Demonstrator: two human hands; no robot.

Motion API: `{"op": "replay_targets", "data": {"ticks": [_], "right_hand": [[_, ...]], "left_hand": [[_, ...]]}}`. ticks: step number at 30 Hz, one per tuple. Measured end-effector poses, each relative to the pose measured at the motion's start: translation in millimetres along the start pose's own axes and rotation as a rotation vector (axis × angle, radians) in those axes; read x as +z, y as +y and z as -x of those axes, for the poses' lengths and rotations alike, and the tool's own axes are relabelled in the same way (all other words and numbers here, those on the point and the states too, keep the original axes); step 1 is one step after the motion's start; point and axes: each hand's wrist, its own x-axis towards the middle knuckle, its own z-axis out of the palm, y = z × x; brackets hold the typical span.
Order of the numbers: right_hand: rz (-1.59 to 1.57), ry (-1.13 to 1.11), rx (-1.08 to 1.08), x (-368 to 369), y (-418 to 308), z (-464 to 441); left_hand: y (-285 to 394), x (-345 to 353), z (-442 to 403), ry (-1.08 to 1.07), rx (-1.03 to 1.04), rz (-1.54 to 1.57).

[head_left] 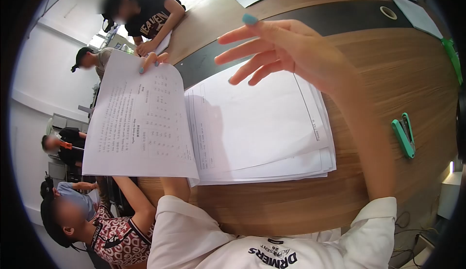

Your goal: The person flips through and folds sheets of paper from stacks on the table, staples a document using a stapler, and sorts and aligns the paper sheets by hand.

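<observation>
The left hand [155, 61] grips a lifted page [138, 123] while the right hand [291, 50], fingers spread, hovers over the paper stack [252, 128] beside it.

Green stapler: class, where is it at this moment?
In the head view, the stapler lies on the wooden table at the right, just beyond the person's right forearm, with the papers on the forearm's other side.

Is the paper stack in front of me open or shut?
Open: your left hand holds the printed page up, with more sheets exposed beside it.
</observation>
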Motion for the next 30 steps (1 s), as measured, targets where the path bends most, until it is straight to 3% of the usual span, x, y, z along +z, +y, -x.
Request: {"op": "replay_targets", "data": {"ticks": [7,11,14,16,19,20,24,30], "right_hand": [[0.061,0.091,-0.016,-3,-2,2],[0.102,0.037,0.018,-8,4,1],[0.331,-0.011,0.095,-7,11,3],[0.905,-0.164,0.065,2,17,11],[1.115,-0.299,-0.135,15,52,21],[1.186,-0.359,-0.073,19,59,22],[1.268,-0.35,-0.14,21,68,23],[1.225,-0.434,0.01,11,53,23]], "left_hand": [[10,-16,9,0.089,0.008,-0.02],[12,-18,14,0.103,0.004,-0.014],[16,-26,21,0.137,0.012,-0.017],[19,-28,26,0.152,0.014,-0.015],[21,-31,34,0.178,0.004,-0.012],[20,-32,36,0.183,-0.006,-0.008],[19,-37,44,0.207,-0.016,-0.002],[10,-42,45,0.224,-0.046,0.024]]}}
